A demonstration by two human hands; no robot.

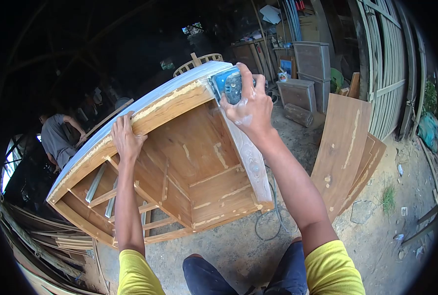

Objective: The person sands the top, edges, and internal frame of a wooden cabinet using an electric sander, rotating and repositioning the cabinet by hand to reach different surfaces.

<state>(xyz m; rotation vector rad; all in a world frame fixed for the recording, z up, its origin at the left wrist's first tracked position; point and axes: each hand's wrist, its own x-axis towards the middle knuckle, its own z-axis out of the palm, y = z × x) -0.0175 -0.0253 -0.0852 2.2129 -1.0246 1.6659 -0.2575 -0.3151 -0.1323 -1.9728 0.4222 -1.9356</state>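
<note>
Gripping a blue sander (227,85), the right hand (252,109) is closed around its body; the tool sits at the wooden cabinet's (211,142) far right corner, where the whitened side panel (248,160) meets the long rail (177,104). The left hand (126,136) is clamped over that rail's outer edge, fingers bent, left of the sander. Wooden boards (339,142) stand beyond the cabinet's right edge, apart from it

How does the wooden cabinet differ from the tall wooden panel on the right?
The cabinet is a hollow box with dividers; the panel is a flat board. The cabinet's two outer sides look whitened; the panel's visible side is brown. Both show brown wood with pale patches.
</note>
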